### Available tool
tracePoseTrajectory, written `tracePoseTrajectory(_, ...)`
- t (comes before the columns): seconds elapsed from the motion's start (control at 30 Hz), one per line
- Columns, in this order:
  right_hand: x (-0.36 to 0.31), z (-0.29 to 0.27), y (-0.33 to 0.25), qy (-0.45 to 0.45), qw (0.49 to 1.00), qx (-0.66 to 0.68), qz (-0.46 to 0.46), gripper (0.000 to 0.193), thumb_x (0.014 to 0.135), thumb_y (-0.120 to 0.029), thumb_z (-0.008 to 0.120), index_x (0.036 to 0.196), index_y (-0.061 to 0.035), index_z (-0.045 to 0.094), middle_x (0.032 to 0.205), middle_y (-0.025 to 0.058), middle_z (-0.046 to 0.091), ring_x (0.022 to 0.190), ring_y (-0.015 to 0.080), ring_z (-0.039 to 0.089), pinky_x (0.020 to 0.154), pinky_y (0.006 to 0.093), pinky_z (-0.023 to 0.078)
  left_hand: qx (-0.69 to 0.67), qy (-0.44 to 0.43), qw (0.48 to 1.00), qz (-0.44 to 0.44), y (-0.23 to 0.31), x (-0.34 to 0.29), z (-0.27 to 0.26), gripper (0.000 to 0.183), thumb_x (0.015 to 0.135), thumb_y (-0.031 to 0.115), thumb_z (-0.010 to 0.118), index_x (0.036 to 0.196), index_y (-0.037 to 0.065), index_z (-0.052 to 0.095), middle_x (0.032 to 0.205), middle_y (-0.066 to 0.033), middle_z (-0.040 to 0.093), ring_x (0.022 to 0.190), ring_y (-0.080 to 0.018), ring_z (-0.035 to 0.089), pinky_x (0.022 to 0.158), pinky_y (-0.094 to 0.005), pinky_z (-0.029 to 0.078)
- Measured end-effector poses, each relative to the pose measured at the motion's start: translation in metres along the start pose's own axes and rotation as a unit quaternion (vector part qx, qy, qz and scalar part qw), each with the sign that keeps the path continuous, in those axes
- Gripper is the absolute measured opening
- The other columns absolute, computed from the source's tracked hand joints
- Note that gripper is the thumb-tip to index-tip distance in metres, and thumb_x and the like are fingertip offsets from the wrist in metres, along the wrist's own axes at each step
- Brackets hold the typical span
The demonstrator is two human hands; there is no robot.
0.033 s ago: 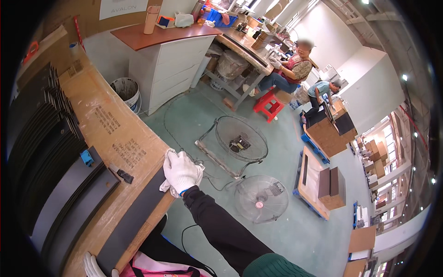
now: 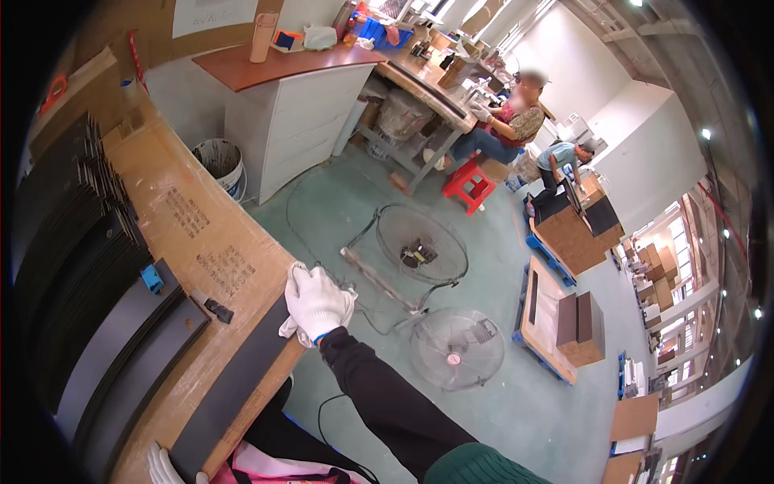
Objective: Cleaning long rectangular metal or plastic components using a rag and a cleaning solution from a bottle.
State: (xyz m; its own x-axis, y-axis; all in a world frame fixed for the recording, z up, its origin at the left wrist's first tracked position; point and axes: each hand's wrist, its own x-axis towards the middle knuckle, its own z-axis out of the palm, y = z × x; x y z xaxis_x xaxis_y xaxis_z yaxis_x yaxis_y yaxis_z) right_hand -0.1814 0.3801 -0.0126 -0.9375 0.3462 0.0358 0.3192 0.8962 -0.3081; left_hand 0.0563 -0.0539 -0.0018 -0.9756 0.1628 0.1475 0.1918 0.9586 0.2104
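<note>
A long dark grey strip-shaped panel (image 2: 234,385) lies along the near edge of the cardboard-covered bench (image 2: 187,211). My right hand (image 2: 318,300), in a white knitted glove, is closed round a white cloth (image 2: 289,326) and presses it on the panel's far end. At the near end, my left hand (image 2: 164,466), also gloved, has its fingers along one edge and its thumb at the other, gripping the panel. The lower picture edge cuts off most of that hand.
Stacked dark panels (image 2: 76,242) fill the bench's left side, with a blue clip-like piece (image 2: 151,278) and a dark-handled tool (image 2: 216,308) nearby. Two fans (image 2: 456,348), a bucket (image 2: 219,161) and a red stool (image 2: 471,185) stand on the floor. Two people work farther off.
</note>
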Motion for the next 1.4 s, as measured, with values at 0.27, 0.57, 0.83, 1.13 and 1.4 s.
tracePoseTrajectory(0.27,-0.011,-0.022,-0.013,-0.049,0.998,0.041,-0.012,0.04,0.1,-0.047,0.058,0.111,-0.011,0.071,0.113,0.0237,0.065,0.104,0.0427,0.068,0.087,0.0548,0.054,0.009,-0.01,1.0,-0.01,0.0,-0.007,-0.006,0.078,0.083,0.038,0.078,0.143,-0.007,0.053,0.147,-0.031,0.055,0.138,-0.049,0.051,0.119,-0.0546,0.04)
tracePoseTrajectory(0.57,-0.007,-0.017,0.033,-0.049,0.992,-0.02,-0.114,0.036,0.101,-0.044,0.055,0.113,-0.0121,0.068,0.112,0.0254,0.065,0.102,0.045,0.068,0.09,0.0536,0.054,-0.028,0.019,0.999,-0.026,-0.018,-0.015,0.024,0.091,0.065,0.03,0.082,0.143,-0.004,0.049,0.153,-0.0261,0.05,0.142,-0.0469,0.046,0.117,-0.055,0.036)
tracePoseTrajectory(0.83,-0.154,0.009,0.068,0.021,0.984,0.105,0.146,0.045,0.098,-0.047,0.062,0.124,-0.013,0.074,0.106,0.0261,0.068,0.103,0.0436,0.068,0.091,0.0488,0.054,-0.015,0.02,0.998,-0.06,-0.03,-0.034,-0.004,0.109,0.052,0.038,0.09,0.143,-0.002,0.046,0.153,-0.0239,0.048,0.144,-0.0427,0.044,0.12,-0.0555,0.034)
tracePoseTrajectory(1.13,-0.265,0.024,0.041,-0.102,0.989,0.045,0.1,0.041,0.096,-0.046,0.065,0.119,-0.0149,0.078,0.114,0.0228,0.07,0.107,0.0415,0.07,0.095,0.0481,0.056,-0.001,0.049,0.997,-0.066,-0.043,-0.052,0.012,0.117,0.044,0.036,0.098,0.143,0.001,0.045,0.154,-0.022,0.046,0.144,-0.0403,0.044,0.125,-0.0569,0.029)
tracePoseTrajectory(1.4,-0.267,0.024,-0.011,-0.205,0.977,-0.06,-0.005,0.04,0.093,-0.051,0.068,0.104,-0.015,0.081,0.123,0.0201,0.062,0.103,0.0401,0.072,0.091,0.049,0.057,-0.018,0.038,0.997,-0.066,-0.033,-0.06,0.011,0.103,0.056,0.032,0.095,0.141,0.001,0.047,0.153,-0.023,0.048,0.143,-0.0411,0.044,0.125,-0.0565,0.029)
